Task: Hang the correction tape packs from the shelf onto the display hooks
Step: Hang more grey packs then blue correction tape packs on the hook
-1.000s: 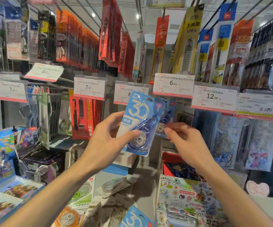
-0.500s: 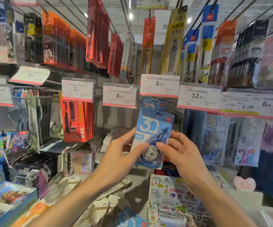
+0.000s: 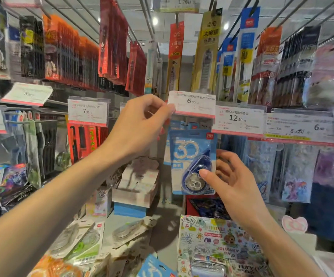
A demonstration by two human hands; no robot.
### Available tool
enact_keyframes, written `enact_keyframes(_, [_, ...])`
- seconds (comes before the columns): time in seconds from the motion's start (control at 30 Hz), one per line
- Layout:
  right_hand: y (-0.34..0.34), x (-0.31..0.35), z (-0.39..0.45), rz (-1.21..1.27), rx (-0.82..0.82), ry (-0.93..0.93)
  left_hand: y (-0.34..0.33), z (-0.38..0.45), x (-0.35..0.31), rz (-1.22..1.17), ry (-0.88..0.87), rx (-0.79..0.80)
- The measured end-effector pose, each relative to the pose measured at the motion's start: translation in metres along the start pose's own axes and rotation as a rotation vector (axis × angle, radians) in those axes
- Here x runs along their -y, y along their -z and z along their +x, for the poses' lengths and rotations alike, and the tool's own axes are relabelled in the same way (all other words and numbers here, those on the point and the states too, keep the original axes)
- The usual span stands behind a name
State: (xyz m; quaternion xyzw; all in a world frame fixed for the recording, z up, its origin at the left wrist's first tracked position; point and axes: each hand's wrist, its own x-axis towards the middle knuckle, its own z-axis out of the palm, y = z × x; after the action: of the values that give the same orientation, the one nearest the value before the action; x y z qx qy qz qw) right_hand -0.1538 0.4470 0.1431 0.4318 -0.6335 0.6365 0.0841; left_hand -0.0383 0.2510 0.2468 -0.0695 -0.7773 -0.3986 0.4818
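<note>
A blue correction tape pack [image 3: 190, 154] marked "30" hangs upright below the 6.00 price tag [image 3: 192, 104], with more blue packs behind it. My right hand [image 3: 228, 182] holds the pack's lower right, thumb on the clear blister and fingers behind the card. My left hand [image 3: 140, 124] is raised and pinches the left edge of the 6.00 price tag. The hook itself is hidden behind the tag. Another blue pack [image 3: 154, 266] lies on the shelf at the bottom, and greenish tape packs [image 3: 82, 242] lie left of it.
Price tags 7.90 [image 3: 88, 110] and 12.90 [image 3: 238, 120] flank the hook. Red packs [image 3: 82, 140] hang at left, pen packs fill the upper hooks. White boxes [image 3: 136, 186] and a sticker pack [image 3: 218, 242] sit on the shelf [image 3: 162, 226] below.
My left hand let go of the pack and rose to the 6.00 price tag. The pack moved up under the tag, and my right hand now holds it alone.
</note>
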Motion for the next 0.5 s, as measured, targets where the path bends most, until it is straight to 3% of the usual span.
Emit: enact_keyframes(0.5, [-0.011,0.013,0.016,-0.005,-0.070,0.116,0.013,0.002,0.000,-0.015,-0.043,0.036])
